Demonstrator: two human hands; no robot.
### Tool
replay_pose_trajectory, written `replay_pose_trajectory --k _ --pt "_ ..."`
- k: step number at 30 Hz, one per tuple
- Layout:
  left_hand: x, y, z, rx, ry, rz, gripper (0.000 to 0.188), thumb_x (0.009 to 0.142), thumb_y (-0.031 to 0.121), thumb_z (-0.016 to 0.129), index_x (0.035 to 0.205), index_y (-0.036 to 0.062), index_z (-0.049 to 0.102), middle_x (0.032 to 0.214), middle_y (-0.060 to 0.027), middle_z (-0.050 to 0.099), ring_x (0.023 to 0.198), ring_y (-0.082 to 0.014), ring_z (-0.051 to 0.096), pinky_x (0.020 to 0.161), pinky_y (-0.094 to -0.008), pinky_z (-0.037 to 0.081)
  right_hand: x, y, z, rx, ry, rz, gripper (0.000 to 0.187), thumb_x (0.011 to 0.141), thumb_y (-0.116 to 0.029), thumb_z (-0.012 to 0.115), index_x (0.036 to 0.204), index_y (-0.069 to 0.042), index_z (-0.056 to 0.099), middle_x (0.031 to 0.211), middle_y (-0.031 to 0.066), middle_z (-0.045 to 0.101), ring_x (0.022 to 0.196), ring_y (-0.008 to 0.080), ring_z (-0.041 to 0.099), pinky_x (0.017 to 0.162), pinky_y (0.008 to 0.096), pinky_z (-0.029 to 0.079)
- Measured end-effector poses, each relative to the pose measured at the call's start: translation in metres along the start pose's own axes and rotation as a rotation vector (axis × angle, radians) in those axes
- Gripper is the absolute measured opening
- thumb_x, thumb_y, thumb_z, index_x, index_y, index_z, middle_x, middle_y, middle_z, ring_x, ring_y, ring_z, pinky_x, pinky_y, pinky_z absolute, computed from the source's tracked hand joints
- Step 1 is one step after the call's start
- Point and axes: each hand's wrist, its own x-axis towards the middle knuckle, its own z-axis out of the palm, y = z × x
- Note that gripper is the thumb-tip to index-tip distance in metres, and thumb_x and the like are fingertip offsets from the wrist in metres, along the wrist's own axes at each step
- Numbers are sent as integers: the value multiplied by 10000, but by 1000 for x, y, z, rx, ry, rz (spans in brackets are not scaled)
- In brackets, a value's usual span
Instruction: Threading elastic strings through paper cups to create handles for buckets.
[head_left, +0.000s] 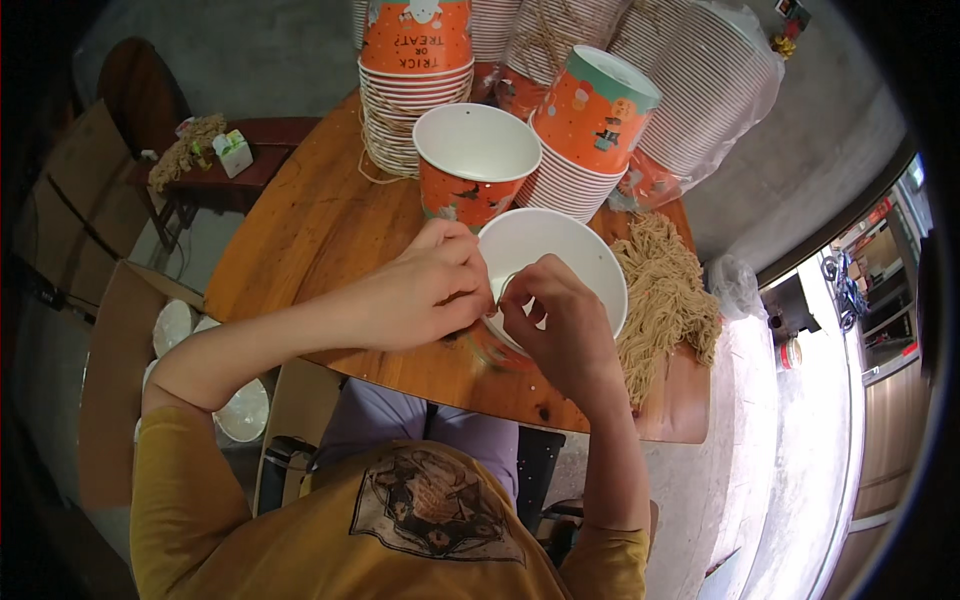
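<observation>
Paper tub (pixel 570 250), probably light, crushable, best held by rim (pixel 624 275), where left hand (pixel 435 285) curls, hold unclear, and right hand (pixel 560 315) pinches cord (pixel 507 281).

wooden table (pixel 290 265): left hand (pixel 437 287) at left rim of near bucket (pixel 585 250), right hand (pixel 562 318) pinching thin cord (pixel 505 283) there. second bucket (pixel 478 145) just beyond, left. tan cord heap (pixel 665 300) to right.

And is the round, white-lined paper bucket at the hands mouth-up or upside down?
Mouth-up: the round, white-lined paper bucket shows its open rim and white inside.
</observation>
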Motion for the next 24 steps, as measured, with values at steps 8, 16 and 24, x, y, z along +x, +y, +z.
replay_pose_trajectory --k 8,16,24 --pt "6 7 7 -119 -26 -253 149 872 195 598 882 60 661 1114 -51 527 1185 -279 394 1018 -398 348 -2 0 0 37 28 40 66 819 -77 664 848 -53 610 868 95 578 726 273 645 664 382 515" --pt "7 1 1 -190 -89 -189 94 894 156 592 922 73 626 1097 -55 482 1154 -233 398 846 -309 442 -2 5 3 -12 68 50 61 840 -113 637 815 -61 618 851 104 614 741 318 642 678 414 507" --pt "6 7 7 -62 64 -63 138 900 134 584 1019 70 611 1024 -62 534 1098 -255 430 882 -333 413 6 23 -5 -90 81 93 186 883 -181 591 785 -42 667 828 170 673 779 378 647 724 452 518"
